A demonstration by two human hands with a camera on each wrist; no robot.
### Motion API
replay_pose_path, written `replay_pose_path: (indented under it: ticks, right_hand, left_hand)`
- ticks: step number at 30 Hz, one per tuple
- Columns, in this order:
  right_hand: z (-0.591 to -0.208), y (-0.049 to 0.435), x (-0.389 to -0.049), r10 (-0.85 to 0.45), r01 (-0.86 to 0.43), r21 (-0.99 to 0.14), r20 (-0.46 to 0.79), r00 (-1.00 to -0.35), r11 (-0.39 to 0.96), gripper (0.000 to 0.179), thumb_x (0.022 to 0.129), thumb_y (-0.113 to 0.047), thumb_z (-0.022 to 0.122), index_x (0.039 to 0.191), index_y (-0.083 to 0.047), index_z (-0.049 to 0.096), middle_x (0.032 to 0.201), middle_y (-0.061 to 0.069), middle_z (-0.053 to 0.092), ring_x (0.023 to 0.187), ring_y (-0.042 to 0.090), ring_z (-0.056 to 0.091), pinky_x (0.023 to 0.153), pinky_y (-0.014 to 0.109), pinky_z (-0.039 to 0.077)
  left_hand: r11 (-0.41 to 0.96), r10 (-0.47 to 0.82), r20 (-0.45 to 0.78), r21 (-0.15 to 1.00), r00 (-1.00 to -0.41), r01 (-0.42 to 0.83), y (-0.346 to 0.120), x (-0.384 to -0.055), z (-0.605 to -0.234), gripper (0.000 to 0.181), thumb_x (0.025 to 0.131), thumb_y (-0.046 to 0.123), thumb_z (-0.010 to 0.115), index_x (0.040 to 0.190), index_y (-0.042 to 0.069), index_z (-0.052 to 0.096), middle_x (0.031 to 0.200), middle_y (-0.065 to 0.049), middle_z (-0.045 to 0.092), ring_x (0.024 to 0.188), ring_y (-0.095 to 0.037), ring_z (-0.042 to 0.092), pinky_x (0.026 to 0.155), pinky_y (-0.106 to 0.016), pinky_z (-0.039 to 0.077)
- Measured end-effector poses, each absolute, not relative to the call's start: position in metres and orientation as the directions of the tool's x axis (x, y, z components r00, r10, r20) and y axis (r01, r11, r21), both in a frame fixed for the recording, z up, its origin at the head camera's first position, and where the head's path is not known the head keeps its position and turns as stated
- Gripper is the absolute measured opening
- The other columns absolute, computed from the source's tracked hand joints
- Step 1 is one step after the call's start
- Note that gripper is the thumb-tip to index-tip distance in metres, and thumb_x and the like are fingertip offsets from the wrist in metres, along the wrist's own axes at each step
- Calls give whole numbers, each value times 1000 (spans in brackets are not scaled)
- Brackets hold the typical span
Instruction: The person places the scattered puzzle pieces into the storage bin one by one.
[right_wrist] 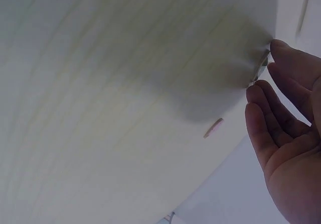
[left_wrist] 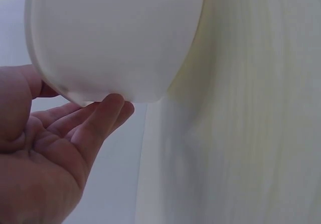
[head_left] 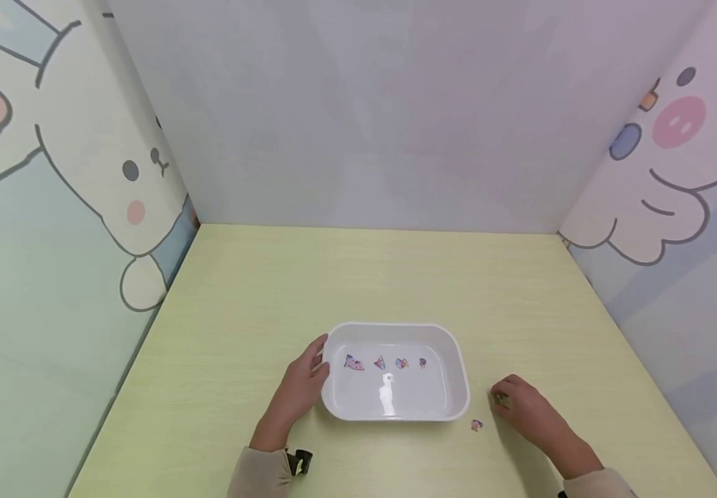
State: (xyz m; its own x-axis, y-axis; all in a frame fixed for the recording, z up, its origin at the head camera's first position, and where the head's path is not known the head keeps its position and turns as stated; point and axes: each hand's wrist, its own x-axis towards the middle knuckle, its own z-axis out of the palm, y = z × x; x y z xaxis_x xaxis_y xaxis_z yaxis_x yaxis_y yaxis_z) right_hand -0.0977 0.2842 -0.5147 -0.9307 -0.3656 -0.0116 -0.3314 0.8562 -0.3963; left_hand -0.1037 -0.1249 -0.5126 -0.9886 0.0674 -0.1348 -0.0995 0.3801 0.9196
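A white tray stands on the table, with several small, flat, printed pieces lying in a row inside it. At its left end, my left hand holds the rim; in the left wrist view its fingertips touch the outer wall and the thumb tip is hidden behind the rim. To the right of the tray, my right hand pinches a small, thin green piece, seen edge-on between thumb and fingers in the right wrist view. One loose pinkish piece lies between that hand and the tray.
The pale yellow-green wooden table is bounded by a plain grey wall at the back. Side walls with cartoon animals, a rabbit on the left and a pink-cheeked figure on the right, enclose it.
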Motion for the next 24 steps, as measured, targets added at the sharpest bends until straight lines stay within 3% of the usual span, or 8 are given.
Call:
replay_pose_path:
  ticks: [24]
  right_hand:
    - [-519,282,-97,-305,-273,-406,-15,-952,872,14,79,3,76,87,-6,69,90,1,57,83,22,61,73,38,54]
  left_hand:
    - [367,74,-137,925,-988,-100,-126,-105,-513,53,101,11,46,151,5,32,149,-19,38,126,-37,48,96,-46,48]
